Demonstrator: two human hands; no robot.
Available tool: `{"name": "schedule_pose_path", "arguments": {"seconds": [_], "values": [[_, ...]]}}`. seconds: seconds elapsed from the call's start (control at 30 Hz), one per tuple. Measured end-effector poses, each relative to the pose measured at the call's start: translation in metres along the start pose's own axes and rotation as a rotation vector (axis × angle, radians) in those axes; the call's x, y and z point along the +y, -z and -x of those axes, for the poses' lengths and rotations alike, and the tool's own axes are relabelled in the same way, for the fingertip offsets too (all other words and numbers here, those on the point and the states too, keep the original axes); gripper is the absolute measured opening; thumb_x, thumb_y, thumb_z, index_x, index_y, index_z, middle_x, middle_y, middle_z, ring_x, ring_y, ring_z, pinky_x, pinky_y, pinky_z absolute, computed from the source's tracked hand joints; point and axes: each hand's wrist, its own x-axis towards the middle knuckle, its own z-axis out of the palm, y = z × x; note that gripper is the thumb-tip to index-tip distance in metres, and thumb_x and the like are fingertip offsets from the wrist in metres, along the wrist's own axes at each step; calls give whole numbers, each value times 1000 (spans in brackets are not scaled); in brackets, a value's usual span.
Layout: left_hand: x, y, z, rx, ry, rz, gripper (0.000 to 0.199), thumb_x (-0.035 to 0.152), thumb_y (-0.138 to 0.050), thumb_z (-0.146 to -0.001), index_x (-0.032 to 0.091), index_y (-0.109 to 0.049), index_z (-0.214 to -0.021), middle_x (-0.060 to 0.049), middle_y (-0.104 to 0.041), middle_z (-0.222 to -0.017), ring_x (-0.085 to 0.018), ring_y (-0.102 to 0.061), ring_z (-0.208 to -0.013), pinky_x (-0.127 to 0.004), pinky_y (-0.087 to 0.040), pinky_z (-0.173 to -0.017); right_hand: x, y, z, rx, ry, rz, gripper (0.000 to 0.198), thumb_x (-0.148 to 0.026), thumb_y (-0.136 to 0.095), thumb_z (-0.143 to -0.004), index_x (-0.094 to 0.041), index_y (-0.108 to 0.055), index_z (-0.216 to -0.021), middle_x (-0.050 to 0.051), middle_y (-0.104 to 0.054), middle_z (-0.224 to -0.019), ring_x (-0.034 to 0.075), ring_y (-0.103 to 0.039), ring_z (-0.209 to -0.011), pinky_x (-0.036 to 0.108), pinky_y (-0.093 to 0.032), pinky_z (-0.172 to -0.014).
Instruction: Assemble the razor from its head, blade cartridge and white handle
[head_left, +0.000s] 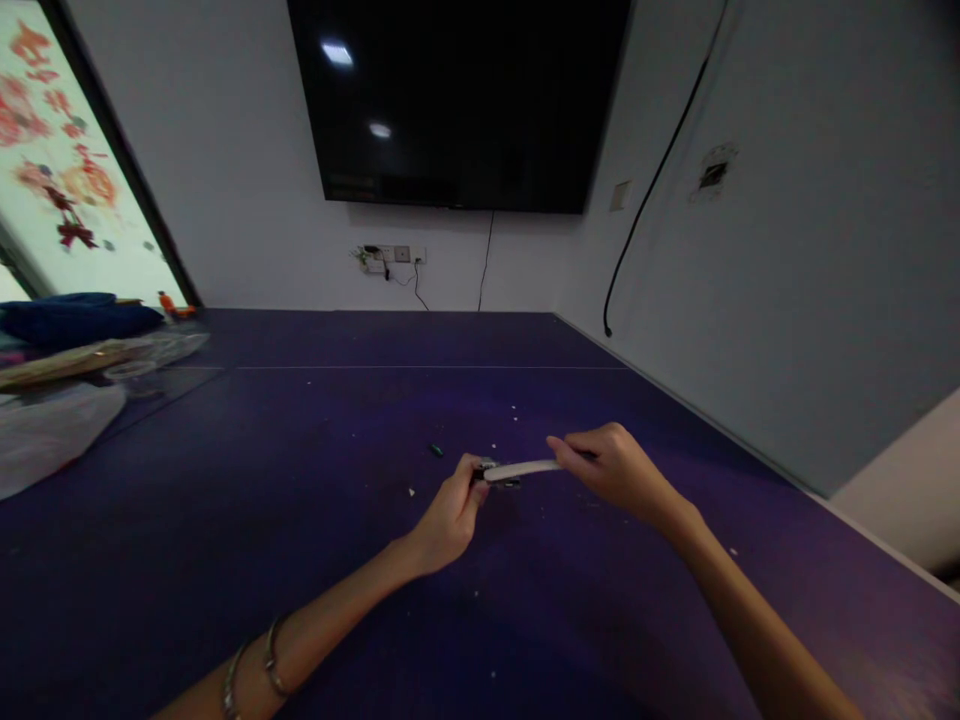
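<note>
My left hand (pixel 448 515) pinches a small dark-and-grey piece (pixel 510 484) between thumb and fingers, just above the purple surface. What kind of piece it is I cannot make out. A pale, flat, narrow strip (pixel 525 468) runs from that piece across to my right hand (pixel 611 462). The thumb and curled fingers of the right hand close on the strip's other end, hiding it. Whether the strip is joined to the piece or only lies against it is too small to tell. A small dark green bit (pixel 436 450) lies beyond my left hand.
Tiny white scraps (pixel 411 492) dot the purple surface (pixel 300 560). Plastic bags (pixel 60 430) and a folded blue cloth (pixel 79 320) are piled at the left. A large television (pixel 465 100) hangs on the far wall, and a black cable (pixel 660 170) dangles at the right.
</note>
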Motion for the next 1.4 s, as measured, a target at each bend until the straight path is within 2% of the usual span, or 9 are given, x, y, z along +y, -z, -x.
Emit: {"name": "schedule_pose_path", "arguments": {"seconds": [0.33, 0.47, 0.6, 0.7, 0.83, 0.97, 1.1, 1.2, 1.4], "values": [[5, -4, 4, -2, 22, 51, 18, 31, -28, -94, 18, -41, -92, 1, -44, -74, -12, -42, -66, -27, -36, -64, 0, -2, 1, 42, -9, -45, 45, -38, -40, -88, -17, -32, -48, -4, -26, -47, 7, -23, -45, 26, -19, -49], [5, -4, 4, -2, 21, 62, 17, 31, -30, -94, 18, -41, -92, 1, -44, -75, -12, -42, -66, -28, -36, -64, -1, -1, 1, 3, 19, -61, 46, -37, -42, -87, -18, -31, -47, -5, -26, -47, 7, -22, -45, 26, -19, -49], [4, -5, 4, -5, 38, 78, 18, 32, -30, -94, 18, -41, -92, 1, -44, -74, -12, -42, -66, -27, -36, -63, -4, -1, 2, 67, 1, -39, 44, -36, -42, -87, -17, -34, -48, -4, -28, -47, 7, -24, -44, 26, -19, -48], [3, -6, 4, 0, 23, 74, 17, 31, -32, -93, 18, -41, -90, 1, -44, -73, -12, -42, -66, -28, -36, -63, -6, -1, 2, 20, 48, -37, 45, -36, -43, -86, -17, -34, -47, -5, -28, -45, 6, -24, -43, 25, -19, -48], [2, -7, 4, 8, 32, 62, 18, 33, -31, -93, 18, -42, -91, 1, -45, -74, -13, -41, -65, -28, -37, -64, -10, -1, 2, 98, 13, 8, 44, -36, -42, -87, -17, -35, -48, -5, -29, -46, 6, -26, -44, 25, -19, -49], [2, -8, 4, -5, 9, 55, 18, 32, -33, -93, 18, -43, -92, 0, -46, -75, -13, -43, -68, -28, -37, -65, -10, 0, 2, 38, 55, 9, 45, -37, -43, -87, -17, -34, -47, -5, -28, -45, 7, -23, -44, 26, -19, -49], [4, -8, 5, -6, 32, 57, 20, 33, -31, -94, 17, -44, -93, 0, -46, -74, -13, -42, -67, -28, -37, -64, -7, 0, 0, 49, 7, -32, 44, -36, -41, -87, -18, -33, -48, -5, -29, -47, 7, -25, -44, 26, -19, -48], [6, -7, 5, -16, 33, 56, 18, 31, -32, -93, 18, -43, -93, 0, -46, -76, -13, -42, -68, -28, -37, -65, -1, 0, -1, -44, 40, -93, 44, -36, -42, -87, -18, -30, -48, -5, -25, -47, 6, -22, -44, 25, -19, -48], [7, -6, 5, -28, 80, 68, 16, 30, -29, -93, 18, -40, -91, 1, -42, -75, -12, -40, -66, -27, -36, -63, 11, -3, -1, -17, 17, -143, 44, -37, -40, -87, -18, -28, -49, -5, -23, -49, 7, -21, -46, 26, -19, -48]]}}
